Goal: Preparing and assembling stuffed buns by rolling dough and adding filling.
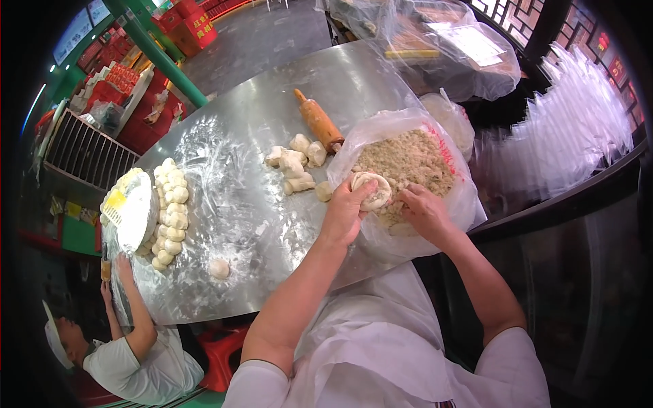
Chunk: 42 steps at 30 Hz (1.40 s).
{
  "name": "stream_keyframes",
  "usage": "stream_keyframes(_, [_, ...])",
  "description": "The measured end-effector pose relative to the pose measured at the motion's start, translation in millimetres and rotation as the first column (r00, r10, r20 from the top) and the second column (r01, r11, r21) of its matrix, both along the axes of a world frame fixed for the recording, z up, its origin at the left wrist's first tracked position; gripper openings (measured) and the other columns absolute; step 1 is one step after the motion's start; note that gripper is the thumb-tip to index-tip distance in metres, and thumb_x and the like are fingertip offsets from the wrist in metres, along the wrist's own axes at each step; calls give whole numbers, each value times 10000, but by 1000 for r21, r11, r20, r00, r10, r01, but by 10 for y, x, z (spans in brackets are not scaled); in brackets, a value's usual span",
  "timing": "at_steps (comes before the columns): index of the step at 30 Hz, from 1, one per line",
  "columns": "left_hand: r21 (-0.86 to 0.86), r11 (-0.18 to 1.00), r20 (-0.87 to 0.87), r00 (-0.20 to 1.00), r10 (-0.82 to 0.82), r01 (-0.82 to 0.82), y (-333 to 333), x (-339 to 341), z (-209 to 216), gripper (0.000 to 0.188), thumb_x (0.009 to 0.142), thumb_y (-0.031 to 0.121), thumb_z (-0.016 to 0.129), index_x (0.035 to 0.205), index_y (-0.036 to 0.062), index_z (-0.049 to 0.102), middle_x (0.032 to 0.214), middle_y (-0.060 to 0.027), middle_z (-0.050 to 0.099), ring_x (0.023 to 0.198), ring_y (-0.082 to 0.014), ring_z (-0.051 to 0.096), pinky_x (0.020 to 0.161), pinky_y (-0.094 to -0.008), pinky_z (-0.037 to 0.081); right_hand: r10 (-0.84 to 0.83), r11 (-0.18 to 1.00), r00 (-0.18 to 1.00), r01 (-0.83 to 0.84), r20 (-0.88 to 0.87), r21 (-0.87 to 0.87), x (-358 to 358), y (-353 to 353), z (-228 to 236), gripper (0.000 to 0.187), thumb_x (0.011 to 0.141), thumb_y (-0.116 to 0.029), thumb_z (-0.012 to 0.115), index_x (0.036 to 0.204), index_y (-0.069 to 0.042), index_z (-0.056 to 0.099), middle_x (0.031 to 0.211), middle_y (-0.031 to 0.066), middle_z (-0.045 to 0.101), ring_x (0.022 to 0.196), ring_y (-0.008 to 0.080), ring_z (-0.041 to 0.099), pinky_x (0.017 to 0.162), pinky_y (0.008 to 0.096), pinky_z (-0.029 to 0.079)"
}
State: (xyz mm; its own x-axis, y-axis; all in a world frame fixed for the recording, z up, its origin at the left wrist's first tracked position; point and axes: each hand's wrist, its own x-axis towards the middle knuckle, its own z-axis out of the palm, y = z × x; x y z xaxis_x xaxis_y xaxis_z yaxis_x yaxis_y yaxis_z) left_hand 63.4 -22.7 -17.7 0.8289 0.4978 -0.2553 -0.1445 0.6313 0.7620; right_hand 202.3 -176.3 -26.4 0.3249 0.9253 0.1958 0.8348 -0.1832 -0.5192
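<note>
In my left hand [345,211] is a round, cupped dough wrapper [373,192], held over the near left part of a bag of filling. Crumbly beige filling [408,160] heaps inside the clear plastic bag [352,146]. My right hand [425,211] is at the filling, just right of the wrapper. Its fingers are curled together, and what they hold is hidden. Left of the bag lie several dough lumps [292,163]. A wooden rolling pin [318,122] rests behind them, its near end close to the bag.
On the floured steel table [252,88], rows of dough balls [173,211] line a white basin [139,214] at far left. One flattened dough ball [219,268] lies nearer. A co-worker [136,360] has hands at the left edge, beside another rolling pin [105,269]. Plastic-covered goods [449,51] stand behind.
</note>
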Motion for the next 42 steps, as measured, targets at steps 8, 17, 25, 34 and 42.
stream_keyframes(8, [268,960,-129,990,-50,84,-184,68,-3,371,955,190,700,1267,47,559,1119,-50,625,1045,-117,601,910,-271,503,47,980,991,-21,-127,196,-128,192,271,195,822,-24,670,1003,-40,597,917,156,608,864,372,617,754,452,491])
stream_keyframes(17, [101,993,8,999,53,-54,-67,-15,35,293,971,132,661,1234,46,565,1097,-61,634,929,-158,648,756,-356,587,-103,963,967,156,-235,220,67,186,203,218,843,-102,717,1044,-48,654,1154,143,634,1067,324,611,893,414,484])
stream_keyframes(25, [-16,993,15,993,-120,120,-154,-8,74,346,1045,284,552,1278,29,529,1130,-57,639,1008,-143,640,883,-309,562,129,972,942,-59,-310,227,-193,257,269,664,854,-255,757,1405,-46,450,1472,149,475,1338,345,460,1077,449,401])
stream_keyframes(34, [-35,982,53,982,-182,184,-268,-54,149,348,1054,290,535,1268,15,545,1168,-42,632,1031,-123,629,931,-312,525,54,979,728,96,-683,179,-209,271,341,304,948,-60,579,1249,-32,552,1281,162,602,1219,335,565,1002,416,458])
stream_keyframes(42, [-75,987,79,988,-135,141,-158,-80,-52,265,1035,175,509,1247,22,554,1151,-75,632,1019,-133,639,921,-306,527,81,949,996,-67,-32,307,-194,354,203,274,840,-32,607,1112,-42,574,1215,116,616,1166,351,558,1009,461,416])
